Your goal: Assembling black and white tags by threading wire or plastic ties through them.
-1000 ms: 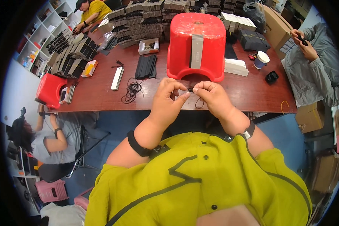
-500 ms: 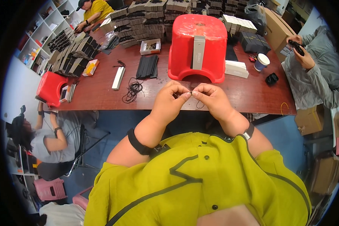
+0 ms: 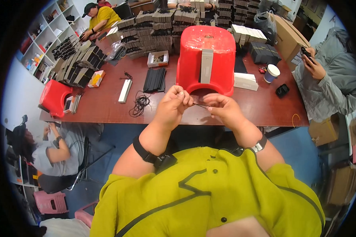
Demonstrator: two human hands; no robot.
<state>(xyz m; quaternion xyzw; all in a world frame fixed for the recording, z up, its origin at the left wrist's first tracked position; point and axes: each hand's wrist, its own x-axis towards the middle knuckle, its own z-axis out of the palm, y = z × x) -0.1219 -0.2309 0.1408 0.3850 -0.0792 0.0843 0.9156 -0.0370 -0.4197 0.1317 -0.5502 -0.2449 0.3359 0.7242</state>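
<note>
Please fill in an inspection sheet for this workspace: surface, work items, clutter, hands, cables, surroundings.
Surface: glossy reddish-brown table.
Work items: thin black cord spanning the gap between the hands.
Clutter: red stool with pale grey strips upright against its front; white strips, black strips, paper cup, small black case.
Hands: left hand pinches the cord; right hand is at its other end, grip unclear.
Cables: power cables, nothing seen on the table; a black cord tangle lies left of the hands.
Surroundings: stacked bundles behind the stool; co-workers at left and right.
</note>
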